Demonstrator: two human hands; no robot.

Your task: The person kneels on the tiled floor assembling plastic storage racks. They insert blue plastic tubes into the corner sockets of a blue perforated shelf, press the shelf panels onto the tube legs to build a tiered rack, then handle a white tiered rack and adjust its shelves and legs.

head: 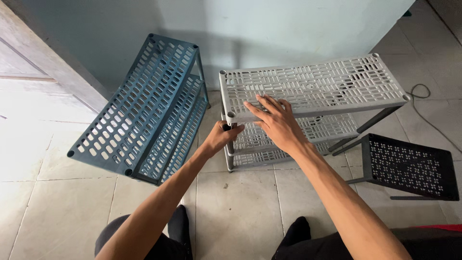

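A person's left hand [222,136] clenches the near-left corner post [229,144] of a grey slotted shelf rack [313,84] standing on the tiled floor [240,207], while the right hand [275,123] lies flat, fingers spread, on its top shelf. A blue rack [139,106] stands left; a black shelf [409,166] lies right.

A narrow strip of bare tiled floor [211,144] lay open between the blue rack [144,110] and the grey rack [313,86]. To the right, the black shelf piece [409,168] and a cable [428,120] crowded the floor; the wall [269,29] closed off the far side.
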